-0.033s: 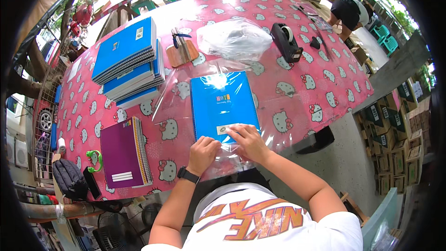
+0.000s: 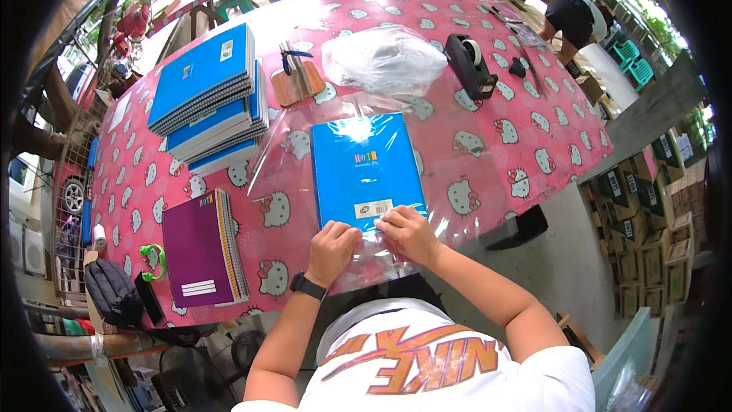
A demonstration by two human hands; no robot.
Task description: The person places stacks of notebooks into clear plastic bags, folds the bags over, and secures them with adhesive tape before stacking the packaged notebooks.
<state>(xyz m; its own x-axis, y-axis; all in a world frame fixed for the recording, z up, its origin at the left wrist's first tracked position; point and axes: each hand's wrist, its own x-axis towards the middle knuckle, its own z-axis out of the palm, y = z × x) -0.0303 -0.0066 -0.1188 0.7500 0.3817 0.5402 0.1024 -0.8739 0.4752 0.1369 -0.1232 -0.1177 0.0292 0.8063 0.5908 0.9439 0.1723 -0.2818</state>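
Though apart, hands (image 2: 334, 250) (image 2: 409, 235) at blue notebook (image 2: 367, 172).

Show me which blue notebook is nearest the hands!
The lone blue notebook, at the left hand and right hand; the other blue notebooks sit stacked farther left.

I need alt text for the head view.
A person's left hand and right hand are at the near edge of a blue spiral notebook with clear plastic film around it. Stacked blue notebooks, a purple notebook and a tape dispenser share the pink tablecloth.
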